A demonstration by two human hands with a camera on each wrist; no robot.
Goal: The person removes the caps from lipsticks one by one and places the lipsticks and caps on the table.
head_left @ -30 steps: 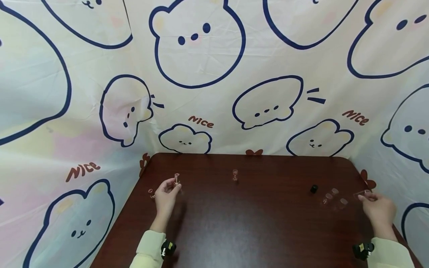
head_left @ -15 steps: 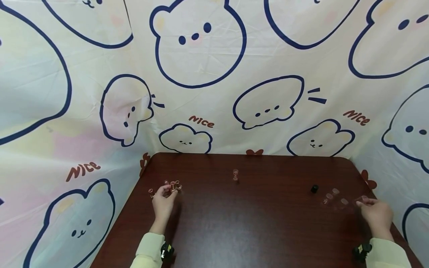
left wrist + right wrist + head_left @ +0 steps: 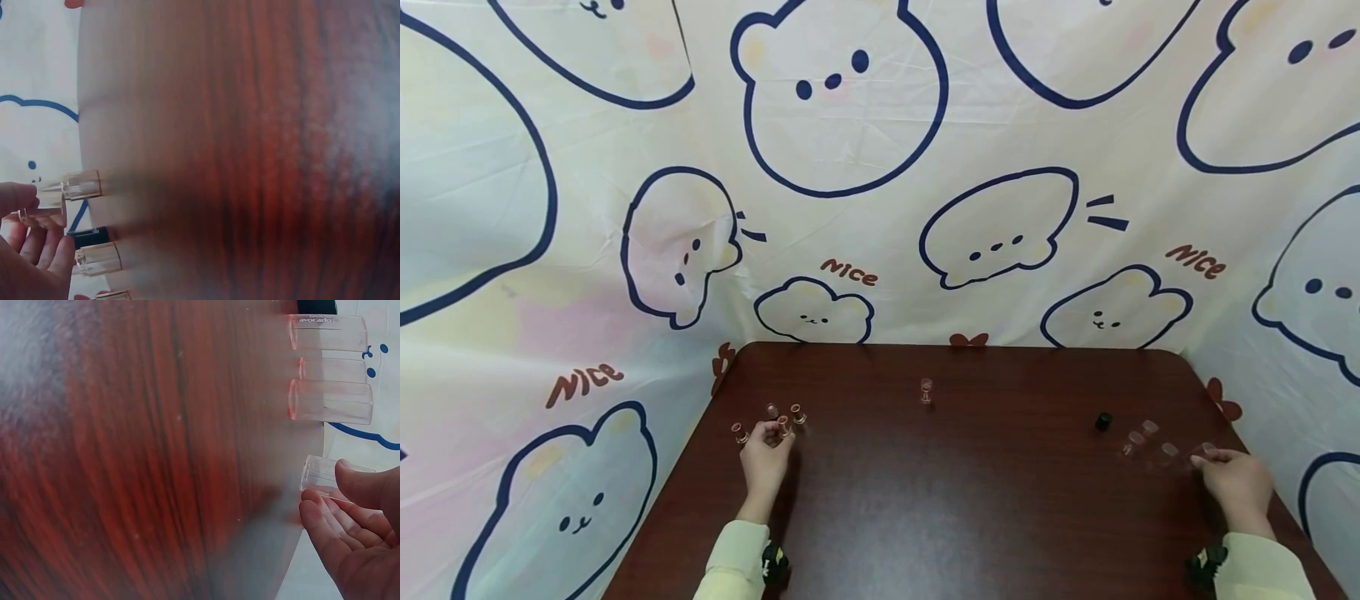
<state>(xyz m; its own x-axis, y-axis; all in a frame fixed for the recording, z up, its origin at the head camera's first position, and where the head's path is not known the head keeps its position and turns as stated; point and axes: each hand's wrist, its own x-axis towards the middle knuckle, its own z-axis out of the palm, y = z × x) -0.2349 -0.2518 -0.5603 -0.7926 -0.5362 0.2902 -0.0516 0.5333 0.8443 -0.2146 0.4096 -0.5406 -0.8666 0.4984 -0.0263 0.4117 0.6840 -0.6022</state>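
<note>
On the left, my left hand [image 3: 765, 467] pinches a small clear pinkish flared tube [image 3: 785, 425] between thumb and fingers, close over the table. Beside it stand similar clear tubes: one to its right [image 3: 798, 414], another behind the fingers [image 3: 772, 411], and a third at the table's left edge [image 3: 739, 433]. A dark green cylinder [image 3: 92, 237] shows near the fingertips in the left wrist view. At the right, my right hand [image 3: 1240, 487] pinches a clear plastic cylinder [image 3: 320, 474] with its thumb and fingers, near the table top.
Several clear cylinders [image 3: 1133, 444] stand left of my right hand; one [image 3: 328, 332] is printed "avocado". A black cylinder [image 3: 1102, 422] is beside them. Another clear tube [image 3: 927, 392] stands at the back middle of the brown table [image 3: 955, 500]. Patterned cloth [image 3: 880, 242] surrounds the table.
My left hand has lowered the flared tube toward the table beside the other tubes. My right hand has shifted slightly left and toward me with its clear cylinder.
</note>
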